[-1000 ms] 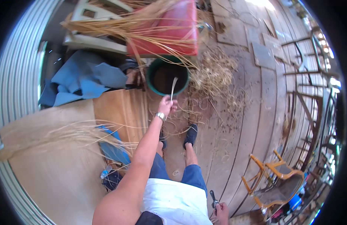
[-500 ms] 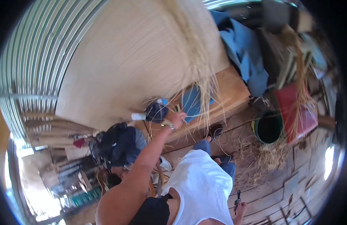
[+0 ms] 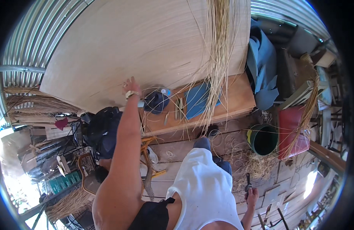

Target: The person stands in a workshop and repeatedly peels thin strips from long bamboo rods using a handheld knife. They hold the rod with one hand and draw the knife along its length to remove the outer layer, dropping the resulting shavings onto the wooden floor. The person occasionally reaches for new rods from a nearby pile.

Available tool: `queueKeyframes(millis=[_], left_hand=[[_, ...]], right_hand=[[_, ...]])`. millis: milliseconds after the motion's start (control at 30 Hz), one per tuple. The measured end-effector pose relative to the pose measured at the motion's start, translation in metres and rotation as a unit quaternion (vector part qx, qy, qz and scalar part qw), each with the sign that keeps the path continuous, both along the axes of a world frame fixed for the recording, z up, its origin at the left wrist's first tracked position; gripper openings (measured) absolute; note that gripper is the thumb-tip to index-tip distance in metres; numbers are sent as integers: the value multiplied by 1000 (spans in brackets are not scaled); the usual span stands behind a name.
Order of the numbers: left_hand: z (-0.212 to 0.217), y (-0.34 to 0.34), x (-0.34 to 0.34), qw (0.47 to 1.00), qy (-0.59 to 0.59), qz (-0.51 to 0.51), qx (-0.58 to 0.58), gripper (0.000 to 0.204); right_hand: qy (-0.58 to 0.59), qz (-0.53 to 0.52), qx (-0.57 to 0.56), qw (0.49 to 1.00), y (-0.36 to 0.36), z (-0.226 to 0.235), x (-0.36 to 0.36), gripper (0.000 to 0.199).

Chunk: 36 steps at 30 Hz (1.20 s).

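My left hand, with a bracelet or watch at the wrist, reaches up before the large pale wooden panel. Its fingers are spread and nothing shows in them; whether it touches the panel I cannot tell. Just right of it, a dark blue cap sits on the wooden bench, close to a bottle with a blue lid. Low on the right, my right hand is closed around a small black tool whose exact kind is unclear. Long straw-coloured strands hang down the panel over a blue sheet.
Beyond the bench end hangs blue-grey sheeting. A dark green bucket stands beside a red padded seat, with fibre scraps on the plank floor. At left are a black backpack and a chair.
My left hand has moved left and upward, from beside the blue sheet to before the panel, its fingers now spread. The right hand keeps hold of the black tool. The view has shifted.
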<state>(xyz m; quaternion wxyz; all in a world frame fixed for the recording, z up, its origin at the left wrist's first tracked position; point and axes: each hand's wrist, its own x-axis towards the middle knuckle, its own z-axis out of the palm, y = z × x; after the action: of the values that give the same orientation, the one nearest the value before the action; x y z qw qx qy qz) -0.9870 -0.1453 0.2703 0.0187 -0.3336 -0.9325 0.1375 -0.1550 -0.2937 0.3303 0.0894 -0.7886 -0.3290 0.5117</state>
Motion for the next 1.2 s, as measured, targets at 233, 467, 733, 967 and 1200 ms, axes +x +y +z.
queueKeyframes(millis=[233, 467, 733, 967, 1200], left_hand=[[-77, 57, 268, 894, -414, -159, 62, 40], [9, -25, 566, 465, -616, -632, -69, 68], [74, -50, 612, 194, -570, -766, -225, 36], [95, -90, 649, 159, -543, -754, -334, 34], [105, -120, 688, 235, -556, -747, -279, 38]], right_hand=[[-17, -21, -29, 999, -33, 18, -46, 18], [-59, -113, 1, 992, -82, 40, -80, 21], [121, -270, 35, 955, -85, 83, -114, 23], [215, -332, 87, 914, -148, 77, -113, 22], [97, -461, 101, 876, -264, 88, -70, 21]])
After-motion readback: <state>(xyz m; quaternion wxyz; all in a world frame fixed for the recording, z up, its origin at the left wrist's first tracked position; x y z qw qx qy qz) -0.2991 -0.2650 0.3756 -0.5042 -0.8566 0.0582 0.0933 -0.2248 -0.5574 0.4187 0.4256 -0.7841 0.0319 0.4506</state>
